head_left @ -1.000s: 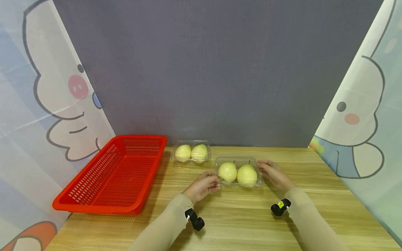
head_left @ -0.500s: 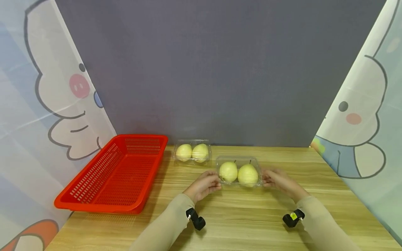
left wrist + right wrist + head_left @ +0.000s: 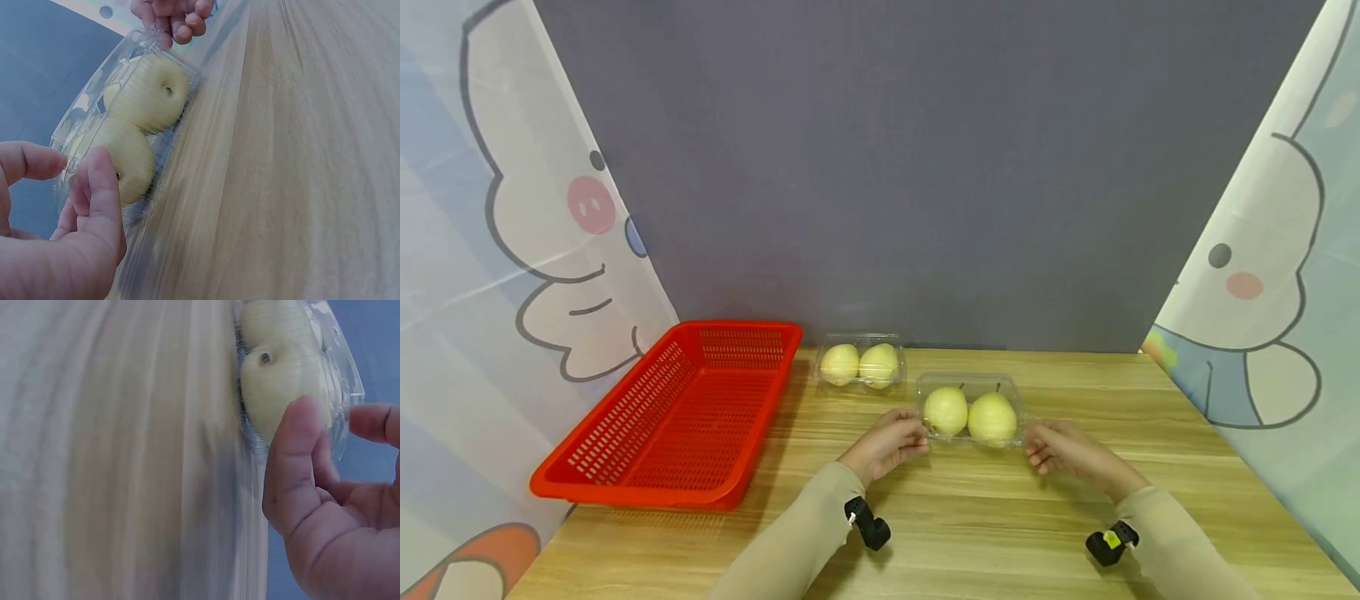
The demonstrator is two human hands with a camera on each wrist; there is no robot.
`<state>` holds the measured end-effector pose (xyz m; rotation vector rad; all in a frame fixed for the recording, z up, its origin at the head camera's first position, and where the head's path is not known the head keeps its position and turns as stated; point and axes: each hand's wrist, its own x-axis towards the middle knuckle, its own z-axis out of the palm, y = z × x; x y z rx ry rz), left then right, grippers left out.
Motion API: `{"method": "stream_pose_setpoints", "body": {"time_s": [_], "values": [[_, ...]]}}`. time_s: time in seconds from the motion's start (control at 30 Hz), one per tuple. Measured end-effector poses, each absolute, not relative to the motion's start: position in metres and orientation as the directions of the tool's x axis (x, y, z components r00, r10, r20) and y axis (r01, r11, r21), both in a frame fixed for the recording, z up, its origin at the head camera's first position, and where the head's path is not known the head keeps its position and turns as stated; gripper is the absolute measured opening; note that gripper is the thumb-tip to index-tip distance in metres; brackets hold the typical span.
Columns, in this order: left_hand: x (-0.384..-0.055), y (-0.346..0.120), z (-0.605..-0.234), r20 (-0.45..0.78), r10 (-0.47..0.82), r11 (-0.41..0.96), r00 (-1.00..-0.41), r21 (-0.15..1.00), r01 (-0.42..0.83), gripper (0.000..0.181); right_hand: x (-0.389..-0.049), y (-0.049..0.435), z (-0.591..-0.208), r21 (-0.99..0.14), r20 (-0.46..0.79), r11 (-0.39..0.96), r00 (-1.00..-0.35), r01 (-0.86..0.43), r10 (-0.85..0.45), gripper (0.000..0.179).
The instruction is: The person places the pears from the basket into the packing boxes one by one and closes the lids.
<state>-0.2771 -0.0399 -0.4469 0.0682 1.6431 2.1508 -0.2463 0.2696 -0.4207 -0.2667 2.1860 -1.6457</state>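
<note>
A clear plastic clamshell box (image 3: 968,383) holding two yellow pears, one of them the right-hand pear (image 3: 992,418), stands on the wooden table between my hands. My left hand (image 3: 891,446) pinches its left front corner, thumb and fingers on either side of the edge in the left wrist view. At the opposite end, my right hand (image 3: 1071,454) has thumb and fingertips around the right front corner, seen closely in the right wrist view. The box looks closed. Behind and to the left sits a second clear clamshell box (image 3: 860,339), also with two pears.
A red plastic basket (image 3: 730,479) with slotted sides stands at the left of the wooden table (image 3: 970,533). A dark grey panel (image 3: 925,183) rises along the back edge. Cartoon-printed sheets close off both sides.
My right hand has come down from the box's right rear side to its right front corner. The left hand and both boxes have stayed in place.
</note>
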Motion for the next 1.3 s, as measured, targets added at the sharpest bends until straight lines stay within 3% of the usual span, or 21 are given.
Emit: {"method": "stream_pose_setpoints", "body": {"time_s": [1.3], "values": [[-0.2765, -0.04, -0.4453, -0.222, 0.38, -0.198, -0.898, 0.929, -0.313, 0.054, -0.2432, 0.2711, -0.4266, -0.979, -0.19, 0.165, -0.849, 0.123, -0.494, 0.03]]}}
